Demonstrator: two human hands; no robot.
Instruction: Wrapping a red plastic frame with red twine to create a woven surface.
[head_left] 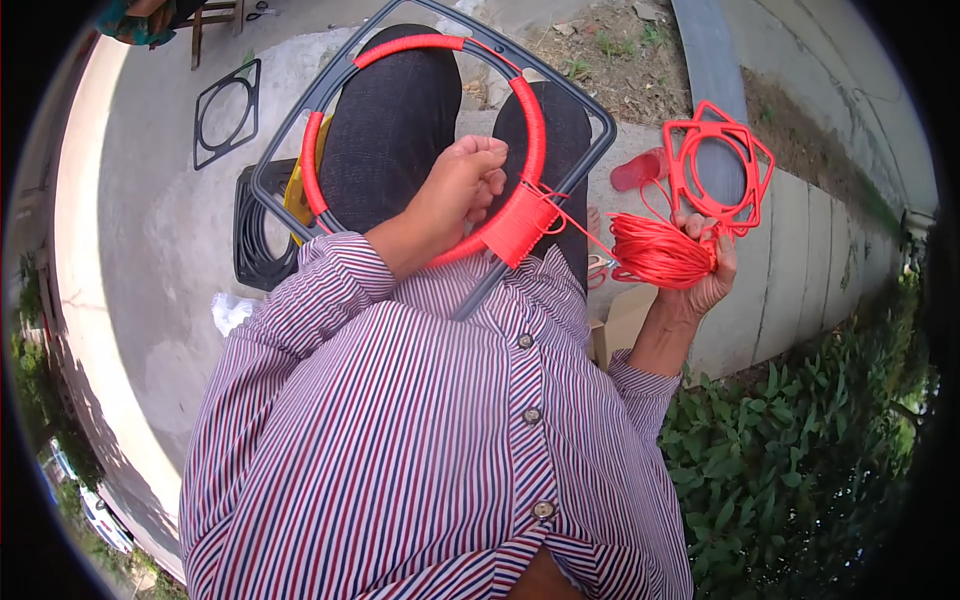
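Note:
A dark grey frame point(350, 50) with a ring inside it rests across my lap. Red cord is wound closely round several stretches of the ring point(536, 130), and a dense band of cord point(522, 228) covers the part where ring and frame meet at the lower right. Inside the ring my left hand point(462, 185) is closed, fingers curled; what they hold, if anything, is hidden. Out to the right, my right hand point(708, 272) grips a bundle of red cord point(660, 250). A strand runs from the bundle to the wound band. Just beyond that hand is a red openwork frame point(716, 165).
An unwrapped dark frame point(226, 112) lies on the concrete at left. Nearer are stacked dark frames point(262, 235) and white plastic point(232, 312). A red translucent container point(638, 170), red-handled scissors point(598, 270) and a cardboard box point(625, 320) are at right. Leafy bushes point(780, 460) border the lower right.

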